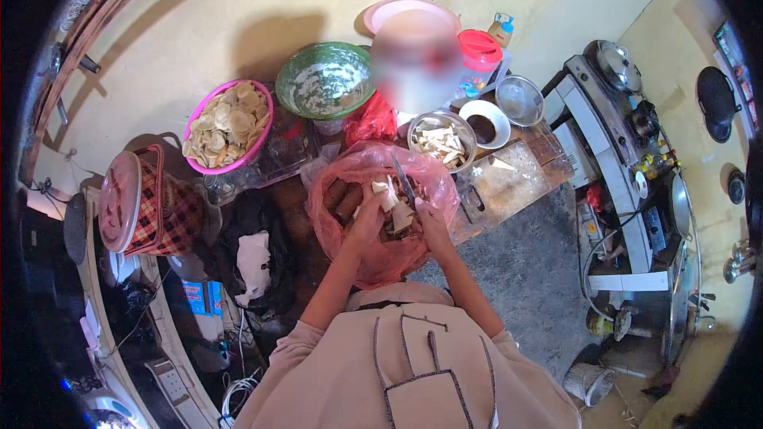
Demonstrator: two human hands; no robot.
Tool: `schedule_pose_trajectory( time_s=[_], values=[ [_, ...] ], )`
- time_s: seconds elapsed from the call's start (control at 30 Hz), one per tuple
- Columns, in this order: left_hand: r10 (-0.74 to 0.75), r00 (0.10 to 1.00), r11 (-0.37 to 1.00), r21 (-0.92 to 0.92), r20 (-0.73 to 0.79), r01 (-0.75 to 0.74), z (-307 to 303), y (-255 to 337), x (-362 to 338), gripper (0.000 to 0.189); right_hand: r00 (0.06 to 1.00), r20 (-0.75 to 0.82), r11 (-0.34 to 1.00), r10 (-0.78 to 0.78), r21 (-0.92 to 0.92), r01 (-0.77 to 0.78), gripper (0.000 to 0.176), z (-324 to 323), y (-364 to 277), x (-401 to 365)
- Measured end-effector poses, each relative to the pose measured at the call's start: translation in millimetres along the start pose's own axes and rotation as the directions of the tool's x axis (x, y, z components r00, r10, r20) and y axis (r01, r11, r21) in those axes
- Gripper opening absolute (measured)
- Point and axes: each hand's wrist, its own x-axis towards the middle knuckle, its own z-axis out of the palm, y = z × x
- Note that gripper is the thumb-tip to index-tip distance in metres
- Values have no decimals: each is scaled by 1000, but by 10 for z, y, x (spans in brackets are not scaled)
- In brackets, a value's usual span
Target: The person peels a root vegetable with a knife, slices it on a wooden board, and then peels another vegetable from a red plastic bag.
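Note:
Both of my hands are over an open pink plastic bag (pixel 322 218) that holds brown pieces, perhaps peels or roots. My left hand (pixel 367 218) is closed on a white peeled piece (pixel 389 195). In my right hand (pixel 431 222) is a knife (pixel 403 178), its blade pointing up and away beside the white piece. A paler cut piece (pixel 402 216) lies between the hands. Just beyond the bag, a metal bowl (pixel 469 137) contains white cut pieces.
A wooden board (pixel 517 183) lies right of the bag. Behind stand a green basin (pixel 292 83), a pink basket (pixel 262 139) of pale slices, a white bowl (pixel 504 121) and a red-lidded container (pixel 480 49). A stove (pixel 598 103) is at the right.

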Motion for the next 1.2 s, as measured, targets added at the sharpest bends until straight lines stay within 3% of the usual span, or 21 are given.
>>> schedule_pose_trajectory(
  time_s=[0.03, 0.1, 0.17, 0.23, 0.33, 0.4, 0.47, 0.53, 0.6, 0.63, 0.7, 0.8, 0.83, 0.93, 1.0, 1.1, 1.2],
  values=[
    [-1, 1000, 1000, 13, -22, 1, -22, -5, 18, 46, 997, -38, 997, -72, -22, 71, 32, 22, -5, 6],
    [64, 993, 975, 220, -99, -41, -7, -12, 42, 47, 971, -109, 976, -211, -73, 204, 33, 68, -2, -2],
    [206, 974, 876, 461, -91, -142, -3, -52, 45, 46, 973, -100, 967, -208, -168, 190, 35, 34, 11, 4],
    [388, 921, 653, 694, 38, -304, -28, -114, 41, 44, 981, -103, 970, -167, -198, 144, 36, 9, -4, 12],
    [408, 912, 575, 765, 40, -291, 53, -75, -27, 43, 992, -107, 984, -64, -175, 44, 36, -6, -70, 26],
    [371, 928, 659, 710, -19, -249, 185, -16, -103, 44, 995, -97, 980, -19, -200, -1, 36, -13, -109, 6],
    [347, 937, 699, 675, -33, -235, 203, -10, -117, 45, 960, -152, 958, -234, -207, 200, 37, 29, 1, 47],
    [338, 941, 701, 668, -2, -251, 149, -55, -74, 44, 904, -154, 886, -399, -317, 337, 39, 95, -137, -18],
    [368, 930, 780, 542, 5, -311, 69, -109, -19, 41, 855, -85, 761, -512, -507, 406, 44, 117, -387, -149],
    [384, 923, 812, 474, 6, -341, 46, -118, 3, 40, 906, -57, 838, -420, -409, 363, 42, 105, -375, -148],
    [406, 913, 729, 589, 37, -348, 78, -73, -45, 37, 973, 35, 950, -229, -208, 232, 40, 83, -302, -140],
    [423, 902, 704, 597, 84, -386, 239, 0, -168, 37, 762, 103, 611, -639, -535, 584, 38, 183, -255, -55],
    [429, 898, 712, 574, 99, -404, 260, -1, -190, 37, 779, 86, 615, -622, -562, 553, 37, 224, -278, -81],
    [519, 826, 517, 689, 220, -508, 254, -19, -195, 39, 796, 44, 616, -603, -608, 500, 37, 326, -388, -174],
    [507, 836, 534, 686, 207, -494, 293, -6, -250, 42, 773, 31, 608, -634, -597, 523, 36, 359, -410, -189],
    [512, 834, 542, 677, 203, -498, 318, -6, -284, 44, 801, 26, 588, -598, -666, 460, 35, 366, -391, -209],
    [543, 806, 496, 686, 233, -533, 300, -5, -273, 46, 863, -3, 650, -506, -659, 379, 34, 396, -420, -253]
  ],
)
